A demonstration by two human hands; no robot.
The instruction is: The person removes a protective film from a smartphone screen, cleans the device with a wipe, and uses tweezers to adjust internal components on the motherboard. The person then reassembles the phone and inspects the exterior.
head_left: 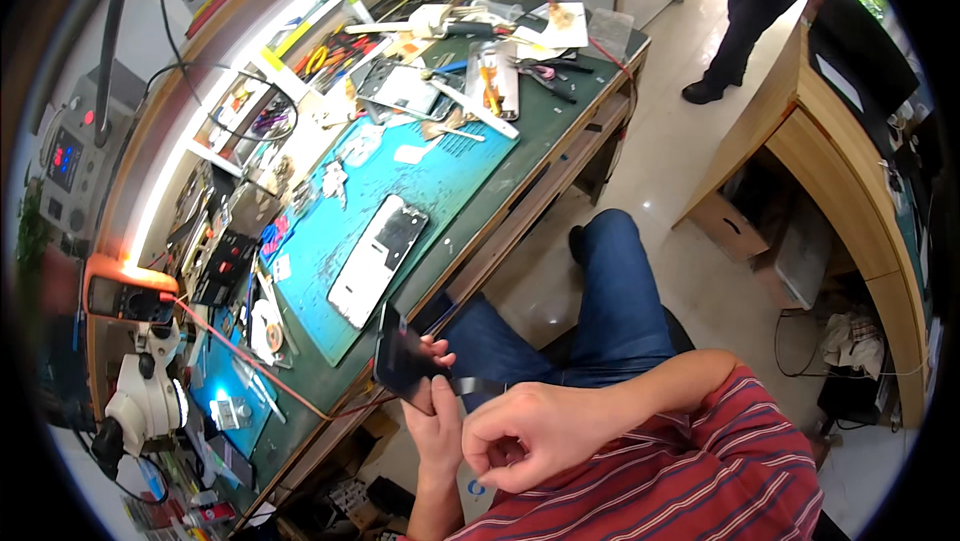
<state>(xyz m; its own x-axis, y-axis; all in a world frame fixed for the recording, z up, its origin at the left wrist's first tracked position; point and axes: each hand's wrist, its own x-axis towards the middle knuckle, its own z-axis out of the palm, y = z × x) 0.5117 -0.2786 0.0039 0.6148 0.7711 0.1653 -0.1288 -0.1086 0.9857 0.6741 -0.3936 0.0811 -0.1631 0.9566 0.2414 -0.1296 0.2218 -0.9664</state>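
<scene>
A dark, phone-like slab point(400, 353) was grasped in the left hand point(437, 429), just off the front edge of a cluttered workbench point(455, 241). Beside it, the right hand point(518, 436) was held with fingers curled; whether anything was clenched inside cannot be told. A white-and-black phone-shaped panel point(372, 271) was laid on a blue mat point(318, 259).

I've got eyes on a dark, flat, phone-shaped device point(402, 359), tilted up in the left hand point(435, 431). I see it just beyond the blue mat's point(312, 286) near end!
</scene>
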